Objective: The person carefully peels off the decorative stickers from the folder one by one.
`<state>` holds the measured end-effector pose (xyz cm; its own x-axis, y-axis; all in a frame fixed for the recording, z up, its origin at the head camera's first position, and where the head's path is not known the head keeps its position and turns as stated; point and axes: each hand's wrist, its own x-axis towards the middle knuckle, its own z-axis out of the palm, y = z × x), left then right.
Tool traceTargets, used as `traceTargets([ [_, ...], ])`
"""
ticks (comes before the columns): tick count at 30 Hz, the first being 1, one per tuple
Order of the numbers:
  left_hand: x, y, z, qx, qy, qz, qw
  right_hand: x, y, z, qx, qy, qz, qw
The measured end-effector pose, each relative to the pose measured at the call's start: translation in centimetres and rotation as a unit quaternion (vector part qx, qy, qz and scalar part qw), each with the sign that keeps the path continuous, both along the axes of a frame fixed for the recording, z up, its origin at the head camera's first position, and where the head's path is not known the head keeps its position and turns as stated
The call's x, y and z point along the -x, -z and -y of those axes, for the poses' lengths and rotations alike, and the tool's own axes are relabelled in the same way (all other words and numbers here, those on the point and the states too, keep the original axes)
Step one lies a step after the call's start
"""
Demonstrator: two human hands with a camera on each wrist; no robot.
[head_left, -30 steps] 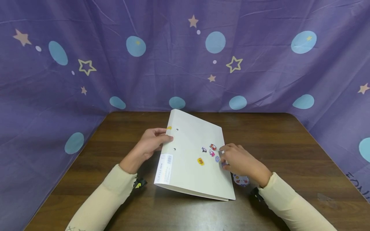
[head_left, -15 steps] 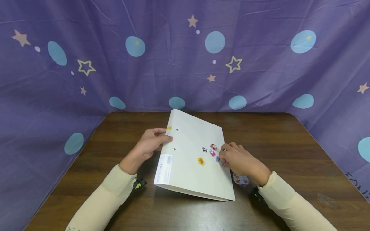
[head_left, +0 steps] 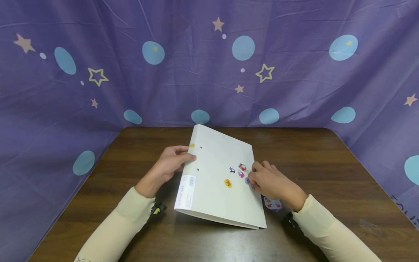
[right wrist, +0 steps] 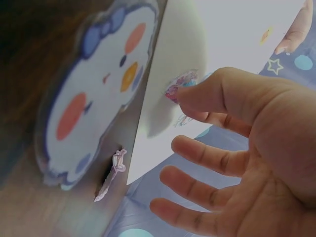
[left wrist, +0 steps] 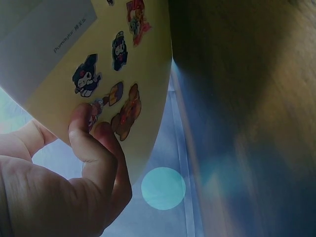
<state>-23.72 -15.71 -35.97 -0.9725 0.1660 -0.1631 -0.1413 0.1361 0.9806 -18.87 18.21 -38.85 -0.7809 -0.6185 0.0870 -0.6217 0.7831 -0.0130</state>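
A white clip file folder (head_left: 212, 198) is propped at a slant over the table, its spine to the left. My left hand (head_left: 171, 162) grips the spine, thumb on the front cover and the other fingers on the back. The left wrist view shows several cartoon stickers on the folder, including a brown animal sticker (left wrist: 129, 112) beside my fingers. At the cover's right edge, my right hand (head_left: 273, 182) has its thumb on a pink-and-purple sticker (right wrist: 178, 88) lying against the cover. Its other fingers spread loosely, the index mostly hidden. More stickers, including a yellow sticker (head_left: 228, 183), dot the cover.
Right of the folder lies a large cartoon-face sticker (head_left: 273, 204), with a small pink-edged piece (right wrist: 111, 173) near it in the right wrist view. A clear scrap (head_left: 370, 226) lies at the right of the brown table (head_left: 307, 156). A purple curtain (head_left: 196, 91) hangs behind.
The right fingers have shifted slightly and bent more over the small sticker at the cover's right edge. The left hand and folder have stayed almost still.
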Motion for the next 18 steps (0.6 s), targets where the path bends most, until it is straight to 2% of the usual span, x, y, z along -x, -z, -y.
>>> traceTargets([
  [9,-0.1,0.0,0.0,0.0,0.0,0.002,1.0,0.2,-0.7,-0.6,0.011,0.003,0.033,0.9994],
  [14,-0.2,0.0,0.0,0.0,0.003,0.0,1.0,0.1,-1.5,-1.4,0.023,0.005,0.021,0.9995],
  [18,-0.1,0.0,0.1,0.002,0.005,-0.002,1.0,0.1,-2.1,-2.1,0.021,0.031,0.024,0.999],
])
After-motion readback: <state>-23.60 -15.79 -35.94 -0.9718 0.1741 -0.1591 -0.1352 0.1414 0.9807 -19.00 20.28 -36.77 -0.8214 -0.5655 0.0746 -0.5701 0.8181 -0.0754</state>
